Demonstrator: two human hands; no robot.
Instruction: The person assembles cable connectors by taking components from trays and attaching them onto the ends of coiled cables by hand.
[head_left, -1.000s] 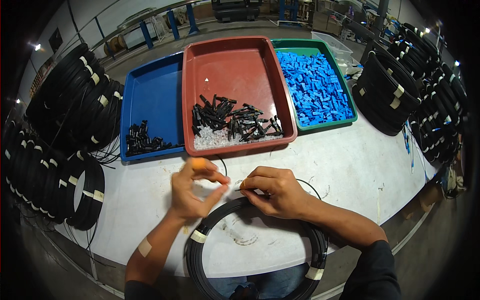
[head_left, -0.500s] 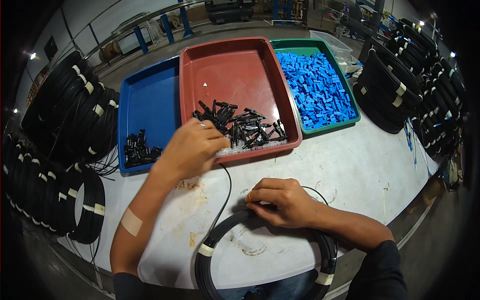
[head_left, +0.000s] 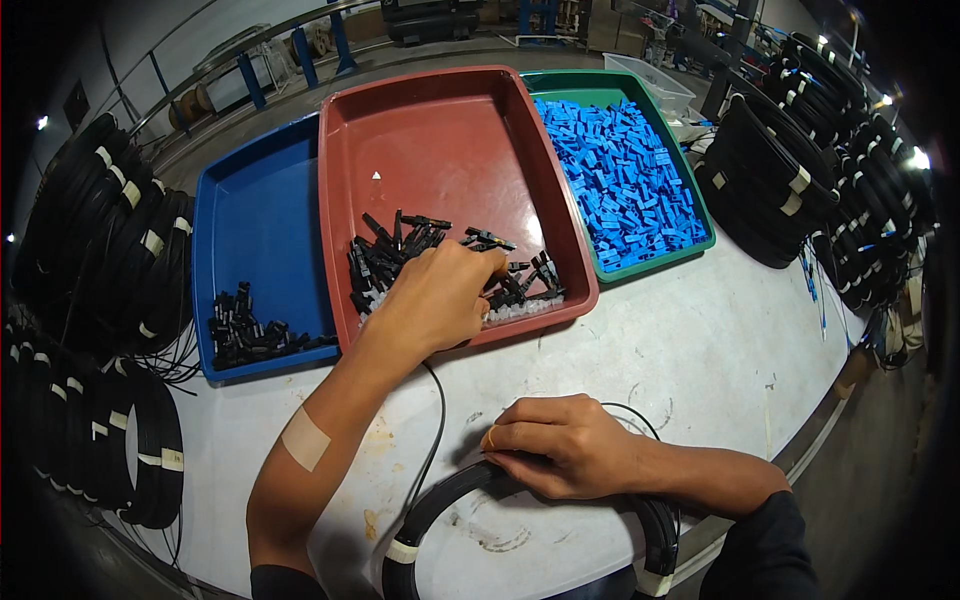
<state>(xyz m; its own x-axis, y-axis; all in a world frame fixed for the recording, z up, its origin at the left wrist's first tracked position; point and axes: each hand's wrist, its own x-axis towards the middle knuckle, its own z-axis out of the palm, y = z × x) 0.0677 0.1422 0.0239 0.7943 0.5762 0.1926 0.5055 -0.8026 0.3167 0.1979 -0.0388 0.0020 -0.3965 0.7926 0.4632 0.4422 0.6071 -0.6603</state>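
Note:
My left hand (head_left: 445, 295) reaches over the front wall of the red tray (head_left: 430, 110), into a pile of black connector parts (head_left: 385, 245). Its fingertips are hidden among the parts, so I cannot see what they touch. On the table's near side my right hand (head_left: 570, 445) is closed in a pinch above the coil of black cable (head_left: 440, 497), which is bound with whitish tape. A thin black cable (head_left: 632, 412) loops from the coil in behind this hand. A small orange-yellow strip (head_left: 488, 438) shows at its fingertips.
A blue tray (head_left: 255, 185) with black parts stands left of the red one. A green tray (head_left: 690, 245) of small blue pieces (head_left: 620, 180) stands right. Stacked black cable coils (head_left: 90, 230) flank the white table (head_left: 700, 370) left, and more coils (head_left: 765, 185) right.
My left hand has moved rightward and deeper into the red tray's parts. The view has shifted slightly; my right hand keeps its pinch by the coil.

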